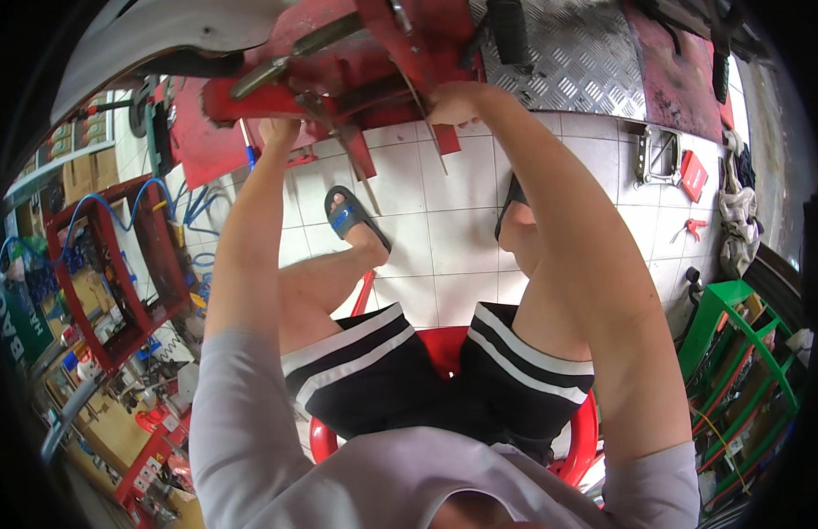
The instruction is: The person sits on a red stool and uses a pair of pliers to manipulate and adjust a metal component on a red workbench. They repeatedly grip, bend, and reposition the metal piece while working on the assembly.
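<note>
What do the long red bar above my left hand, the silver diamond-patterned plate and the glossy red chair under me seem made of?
Long red bar: probably painted metal; its coat looks grimy at one end. Silver diamond-patterned plate: metal, likely bare, with raised tread and grey sheen. Glossy red chair: likely moulded plastic, from its smooth rounded edges.

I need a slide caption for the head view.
Left hand and right hand at a red metal frame.

Fingertips of the left hand (279, 132) are hidden behind the near edge of the red frame (395, 40); what the right hand (455, 105) touches there can't be made out; the white panel (175, 31) is cut off by the view's top edge
</note>
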`<move>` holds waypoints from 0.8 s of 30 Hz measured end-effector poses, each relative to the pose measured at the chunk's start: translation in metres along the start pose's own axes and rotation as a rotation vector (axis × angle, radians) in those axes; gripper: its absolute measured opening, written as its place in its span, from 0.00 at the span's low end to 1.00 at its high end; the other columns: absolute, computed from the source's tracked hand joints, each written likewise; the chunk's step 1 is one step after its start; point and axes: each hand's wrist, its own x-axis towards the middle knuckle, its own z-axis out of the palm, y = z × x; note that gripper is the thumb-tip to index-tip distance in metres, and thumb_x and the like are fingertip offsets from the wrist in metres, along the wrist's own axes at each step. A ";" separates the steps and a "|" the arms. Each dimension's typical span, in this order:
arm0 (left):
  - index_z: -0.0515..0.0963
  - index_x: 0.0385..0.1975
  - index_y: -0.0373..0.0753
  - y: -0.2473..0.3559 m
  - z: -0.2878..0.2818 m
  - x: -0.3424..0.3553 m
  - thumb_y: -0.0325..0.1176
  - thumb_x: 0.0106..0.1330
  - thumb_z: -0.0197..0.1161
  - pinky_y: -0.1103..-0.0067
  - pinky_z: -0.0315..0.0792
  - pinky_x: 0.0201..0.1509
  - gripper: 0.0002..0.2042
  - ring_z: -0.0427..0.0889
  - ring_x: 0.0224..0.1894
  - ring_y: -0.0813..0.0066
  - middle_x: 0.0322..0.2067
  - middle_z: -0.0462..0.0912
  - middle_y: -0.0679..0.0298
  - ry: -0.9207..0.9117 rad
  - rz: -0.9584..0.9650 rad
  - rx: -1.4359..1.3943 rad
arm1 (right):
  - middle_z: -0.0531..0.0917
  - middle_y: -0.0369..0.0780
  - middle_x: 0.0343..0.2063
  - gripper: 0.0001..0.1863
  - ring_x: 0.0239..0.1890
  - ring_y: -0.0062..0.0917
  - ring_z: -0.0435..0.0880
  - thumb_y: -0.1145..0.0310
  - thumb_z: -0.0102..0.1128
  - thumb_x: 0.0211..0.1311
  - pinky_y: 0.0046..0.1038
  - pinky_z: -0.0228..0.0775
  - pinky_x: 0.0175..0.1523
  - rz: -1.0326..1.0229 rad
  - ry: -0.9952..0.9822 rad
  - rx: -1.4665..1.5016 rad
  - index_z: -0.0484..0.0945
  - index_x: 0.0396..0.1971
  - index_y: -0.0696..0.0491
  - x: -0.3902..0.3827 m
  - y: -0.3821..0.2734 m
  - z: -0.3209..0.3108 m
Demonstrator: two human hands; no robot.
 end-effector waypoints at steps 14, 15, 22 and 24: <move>0.74 0.45 0.28 0.070 -0.269 -0.194 0.23 0.63 0.56 0.78 0.75 0.39 0.12 0.80 0.36 0.72 0.42 0.76 0.58 -0.576 0.088 -0.756 | 0.79 0.50 0.45 0.31 0.37 0.39 0.84 0.44 0.44 0.66 0.36 0.81 0.39 -0.099 0.085 0.554 0.71 0.54 0.58 -0.109 -0.102 0.029; 0.74 0.45 0.27 0.079 -0.269 -0.207 0.23 0.62 0.57 0.78 0.74 0.39 0.12 0.80 0.35 0.72 0.42 0.76 0.58 -0.491 0.173 -0.739 | 0.79 0.50 0.44 0.32 0.37 0.40 0.84 0.43 0.42 0.67 0.37 0.81 0.40 -0.072 0.050 0.702 0.71 0.53 0.59 -0.122 -0.106 0.035; 0.81 0.36 0.39 0.140 -0.262 -0.249 0.16 0.48 0.62 0.72 0.70 0.45 0.15 0.74 0.41 0.63 0.45 0.71 0.59 -0.147 0.554 -0.580 | 0.78 0.37 0.30 0.25 0.28 0.21 0.76 0.43 0.47 0.66 0.26 0.70 0.39 -0.297 0.093 1.260 0.75 0.43 0.52 -0.164 -0.066 0.051; 0.80 0.38 0.38 0.139 -0.253 -0.239 0.15 0.46 0.63 0.72 0.70 0.44 0.18 0.74 0.41 0.64 0.46 0.71 0.60 -0.060 0.561 -0.686 | 0.78 0.37 0.31 0.24 0.28 0.20 0.76 0.46 0.52 0.64 0.25 0.70 0.38 -0.316 0.149 1.227 0.76 0.41 0.53 -0.169 -0.067 0.051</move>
